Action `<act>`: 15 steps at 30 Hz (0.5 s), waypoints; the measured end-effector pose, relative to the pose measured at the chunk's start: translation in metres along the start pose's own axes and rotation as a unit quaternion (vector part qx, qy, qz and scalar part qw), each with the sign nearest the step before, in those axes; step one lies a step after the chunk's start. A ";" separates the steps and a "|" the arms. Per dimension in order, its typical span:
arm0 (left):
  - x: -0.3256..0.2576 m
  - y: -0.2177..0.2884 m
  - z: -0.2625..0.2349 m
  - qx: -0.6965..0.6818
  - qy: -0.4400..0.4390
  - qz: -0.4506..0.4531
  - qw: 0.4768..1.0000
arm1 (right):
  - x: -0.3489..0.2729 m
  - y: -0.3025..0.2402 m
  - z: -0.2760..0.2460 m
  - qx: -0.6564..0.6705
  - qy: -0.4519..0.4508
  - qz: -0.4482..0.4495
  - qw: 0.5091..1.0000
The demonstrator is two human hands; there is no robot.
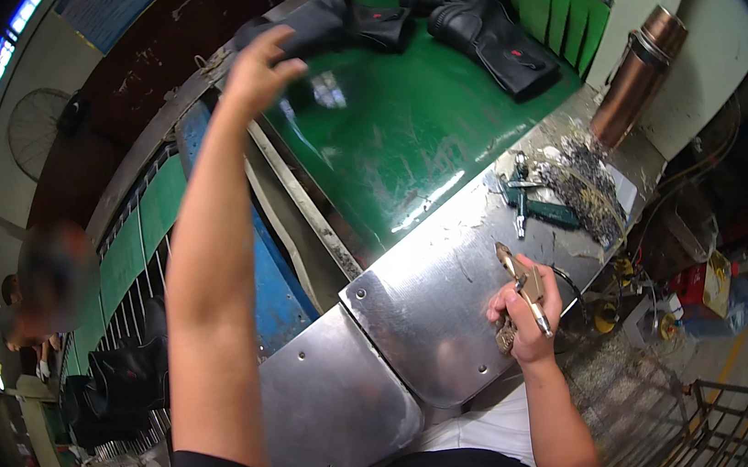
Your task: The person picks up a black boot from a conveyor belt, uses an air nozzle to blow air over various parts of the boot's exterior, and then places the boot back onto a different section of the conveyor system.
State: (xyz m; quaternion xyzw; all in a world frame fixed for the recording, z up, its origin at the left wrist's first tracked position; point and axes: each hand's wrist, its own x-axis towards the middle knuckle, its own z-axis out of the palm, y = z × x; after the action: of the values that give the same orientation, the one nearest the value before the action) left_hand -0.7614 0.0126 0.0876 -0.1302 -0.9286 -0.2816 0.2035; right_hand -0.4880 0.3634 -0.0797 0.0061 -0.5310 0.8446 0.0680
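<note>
My left hand (259, 71) is stretched out far over the green belt (401, 147), fingers apart and nothing in them. It is nearest to a black boot (313, 21) lying at the belt's far left; whether they touch, I cannot tell. My right hand (531, 312) is closed round a brass-coloured spray gun (529, 280), held above the metal table (437, 305) near its front edge. Behind that hand, a dark green spray gun (542, 208) lies on the metal beside a dark, crusted residue (590, 186). More black boots (490, 40) rest at the belt's far end.
A copper-coloured thermos (637, 74) stands at the table's right end. Green strip curtains (552, 15) hang behind the boots. On the left are a rack with black boots (123, 382) and a blurred person (52, 279). A wire basket (718, 416) sits low at the right.
</note>
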 end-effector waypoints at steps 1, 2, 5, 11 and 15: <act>-0.018 -0.008 0.010 0.012 -0.043 0.042 0.998 | 0.000 0.000 0.000 -0.004 0.003 0.002 1.000; -0.044 -0.011 0.011 0.026 -0.088 0.081 0.993 | 0.000 0.000 0.002 -0.005 0.004 0.006 1.000; -0.143 0.022 -0.056 0.142 -0.059 -0.001 0.988 | -0.001 -0.005 0.004 -0.009 0.010 0.016 1.000; -0.346 -0.044 -0.322 0.534 0.140 -0.308 0.775 | -0.003 -0.007 0.005 0.013 0.021 0.013 1.000; -0.432 -0.100 -0.319 0.419 0.090 -0.525 0.735 | -0.002 0.000 0.012 0.012 -0.001 0.008 1.000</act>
State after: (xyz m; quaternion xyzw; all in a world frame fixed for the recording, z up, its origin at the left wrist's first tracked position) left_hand -0.3184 -0.3068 0.0883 0.5027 -0.8508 0.0632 0.1394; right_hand -0.4870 0.3527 -0.0744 0.0035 -0.5209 0.8515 0.0606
